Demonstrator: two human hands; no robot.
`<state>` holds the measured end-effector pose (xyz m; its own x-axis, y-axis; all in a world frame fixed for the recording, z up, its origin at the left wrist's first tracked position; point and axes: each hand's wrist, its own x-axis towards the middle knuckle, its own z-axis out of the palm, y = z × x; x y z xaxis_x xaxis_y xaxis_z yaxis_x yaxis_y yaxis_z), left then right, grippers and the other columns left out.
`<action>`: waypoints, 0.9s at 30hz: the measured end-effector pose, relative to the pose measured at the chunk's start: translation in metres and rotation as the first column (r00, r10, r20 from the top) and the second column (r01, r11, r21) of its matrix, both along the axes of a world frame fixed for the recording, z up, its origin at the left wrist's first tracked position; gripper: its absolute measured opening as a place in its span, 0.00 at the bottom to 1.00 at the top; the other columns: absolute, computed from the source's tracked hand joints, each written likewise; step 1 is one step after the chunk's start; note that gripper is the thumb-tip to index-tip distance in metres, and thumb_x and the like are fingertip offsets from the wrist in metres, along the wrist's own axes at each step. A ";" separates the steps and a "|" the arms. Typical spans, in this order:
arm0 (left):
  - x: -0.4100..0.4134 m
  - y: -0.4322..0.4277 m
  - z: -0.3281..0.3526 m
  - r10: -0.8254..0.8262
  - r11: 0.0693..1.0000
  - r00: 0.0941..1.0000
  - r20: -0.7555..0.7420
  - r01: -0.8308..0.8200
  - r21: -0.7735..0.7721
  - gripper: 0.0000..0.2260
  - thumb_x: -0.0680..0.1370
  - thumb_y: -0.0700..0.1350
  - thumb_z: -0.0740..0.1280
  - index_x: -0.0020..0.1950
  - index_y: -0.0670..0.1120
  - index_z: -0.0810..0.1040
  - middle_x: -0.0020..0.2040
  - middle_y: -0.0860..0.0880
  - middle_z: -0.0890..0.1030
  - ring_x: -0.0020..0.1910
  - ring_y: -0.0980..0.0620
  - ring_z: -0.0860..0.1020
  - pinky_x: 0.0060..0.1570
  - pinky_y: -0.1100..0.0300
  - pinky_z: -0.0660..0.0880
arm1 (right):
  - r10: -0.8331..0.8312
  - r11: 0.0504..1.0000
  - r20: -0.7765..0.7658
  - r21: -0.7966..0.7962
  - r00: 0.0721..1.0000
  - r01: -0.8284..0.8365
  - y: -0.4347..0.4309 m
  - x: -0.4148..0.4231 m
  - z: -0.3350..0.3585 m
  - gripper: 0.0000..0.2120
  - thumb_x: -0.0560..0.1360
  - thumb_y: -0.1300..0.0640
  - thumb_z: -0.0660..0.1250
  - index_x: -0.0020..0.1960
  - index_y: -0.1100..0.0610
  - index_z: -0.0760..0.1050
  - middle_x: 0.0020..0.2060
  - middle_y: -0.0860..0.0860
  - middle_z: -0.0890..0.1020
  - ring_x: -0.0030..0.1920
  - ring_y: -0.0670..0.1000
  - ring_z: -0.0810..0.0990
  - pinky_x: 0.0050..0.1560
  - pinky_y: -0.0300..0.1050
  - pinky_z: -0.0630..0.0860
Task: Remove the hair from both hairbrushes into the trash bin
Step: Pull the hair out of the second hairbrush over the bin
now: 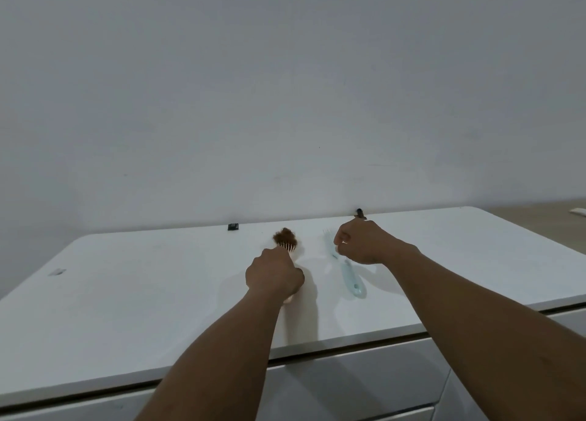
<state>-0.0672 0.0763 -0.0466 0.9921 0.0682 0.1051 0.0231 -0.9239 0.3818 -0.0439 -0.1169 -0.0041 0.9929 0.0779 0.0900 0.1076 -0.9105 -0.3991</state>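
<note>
A pale hairbrush lies on the white tabletop, with a clump of brown hair on its bristles. My left hand is closed around its handle, whose end shows below my fist. To the right lies a light blue hairbrush, handle toward me. My right hand hovers over its head with fingers curled. Whether my right hand grips the brush or some hair is hidden. No trash bin is in view.
A small black object sits at the table's back edge against the white wall. Another dark item pokes up behind my right hand. A small mark is at the left. Wooden floor shows at the far right.
</note>
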 end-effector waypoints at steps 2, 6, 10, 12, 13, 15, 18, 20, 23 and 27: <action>0.003 0.001 -0.001 0.016 0.999 0.999 0.029 -0.015 -0.042 0.09 0.74 0.48 0.64 0.50 0.44 0.74 0.48 0.47 0.79 0.46 0.44 0.79 0.39 0.58 0.71 | 0.000 1.000 0.015 0.012 1.000 0.000 0.000 0.002 0.000 0.10 0.76 0.57 0.66 0.55 0.55 0.82 0.46 0.46 0.78 0.52 0.51 0.78 0.51 0.40 0.71; 0.003 -0.009 0.007 0.024 0.995 0.986 0.162 -0.007 -0.104 0.13 0.77 0.51 0.64 0.56 0.43 0.71 0.51 0.46 0.76 0.52 0.43 0.78 0.42 0.57 0.69 | -0.047 0.996 0.057 0.079 0.997 0.042 -0.007 -0.002 0.010 0.11 0.76 0.54 0.67 0.58 0.54 0.80 0.56 0.51 0.79 0.57 0.52 0.77 0.55 0.42 0.72; -0.006 -0.036 0.028 -0.068 0.983 0.962 0.266 0.110 -0.147 0.13 0.77 0.51 0.63 0.55 0.43 0.70 0.50 0.45 0.76 0.49 0.43 0.78 0.42 0.56 0.69 | -0.121 0.979 0.124 0.176 0.985 0.098 -0.025 -0.021 0.028 0.14 0.77 0.50 0.67 0.61 0.54 0.78 0.60 0.52 0.80 0.55 0.51 0.77 0.55 0.43 0.73; -0.014 -0.056 0.037 -0.136 0.969 0.944 0.302 0.190 -0.158 0.13 0.76 0.51 0.64 0.54 0.44 0.69 0.51 0.44 0.77 0.49 0.42 0.78 0.41 0.55 0.69 | -0.176 0.961 0.146 0.241 0.974 0.137 -0.040 -0.037 0.038 0.17 0.79 0.49 0.66 0.65 0.55 0.76 0.62 0.53 0.80 0.56 0.52 0.77 0.55 0.43 0.73; -0.019 -0.068 0.041 -0.169 0.960 0.931 0.323 0.230 -0.160 0.13 0.76 0.52 0.64 0.53 0.44 0.69 0.50 0.44 0.77 0.46 0.43 0.77 0.40 0.55 0.69 | -0.209 0.949 0.154 0.270 0.966 0.163 -0.049 -0.046 0.043 0.18 0.79 0.49 0.65 0.67 0.55 0.75 0.63 0.53 0.79 0.59 0.53 0.78 0.57 0.44 0.73; -0.032 -0.094 0.048 -0.241 0.934 0.899 0.366 0.318 -0.165 0.12 0.76 0.52 0.64 0.51 0.46 0.68 0.49 0.45 0.77 0.43 0.44 0.75 0.39 0.55 0.69 | -0.290 0.925 0.180 0.306 0.940 0.227 -0.071 -0.065 0.054 0.21 0.81 0.48 0.62 0.70 0.56 0.73 0.67 0.53 0.78 0.66 0.55 0.75 0.63 0.47 0.71; -0.056 -0.139 0.058 -0.362 0.886 0.840 0.404 0.445 -0.132 0.13 0.76 0.53 0.63 0.53 0.46 0.70 0.48 0.47 0.77 0.43 0.45 0.75 0.38 0.55 0.70 | -0.413 0.878 0.233 0.359 0.880 0.317 -0.113 -0.103 0.068 0.21 0.81 0.46 0.60 0.68 0.58 0.75 0.63 0.53 0.79 0.67 0.58 0.76 0.65 0.52 0.72; -0.074 -0.173 0.063 -0.436 0.847 0.798 0.415 0.521 -0.111 0.13 0.76 0.54 0.63 0.53 0.46 0.70 0.47 0.47 0.77 0.42 0.45 0.75 0.38 0.54 0.70 | -0.488 0.829 0.241 0.428 0.839 0.359 -0.146 -0.134 0.076 0.19 0.81 0.46 0.61 0.60 0.59 0.79 0.56 0.55 0.83 0.61 0.60 0.81 0.63 0.58 0.77; -0.106 -0.224 0.071 -0.543 0.770 0.728 0.418 0.630 -0.098 0.12 0.76 0.53 0.63 0.52 0.46 0.69 0.47 0.47 0.77 0.42 0.45 0.75 0.38 0.54 0.69 | -0.602 0.733 0.226 0.537 0.766 0.418 -0.191 -0.188 0.085 0.17 0.80 0.49 0.64 0.51 0.63 0.81 0.48 0.60 0.86 0.44 0.56 0.86 0.52 0.59 0.82; -0.156 -0.290 0.072 -0.667 0.643 0.602 0.438 0.763 -0.070 0.12 0.75 0.53 0.64 0.50 0.47 0.69 0.47 0.48 0.77 0.42 0.45 0.75 0.38 0.54 0.70 | -0.727 0.636 0.220 0.574 0.650 0.516 -0.242 -0.259 0.086 0.13 0.79 0.51 0.68 0.47 0.60 0.83 0.43 0.59 0.87 0.43 0.55 0.87 0.43 0.51 0.84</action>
<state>-0.2227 -0.2141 0.0253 0.6250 -0.5784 0.5242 -0.7806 -0.4659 0.4167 -0.3034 -0.3589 0.0816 0.6359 -0.6956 0.3344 -0.1775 -0.5535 -0.8137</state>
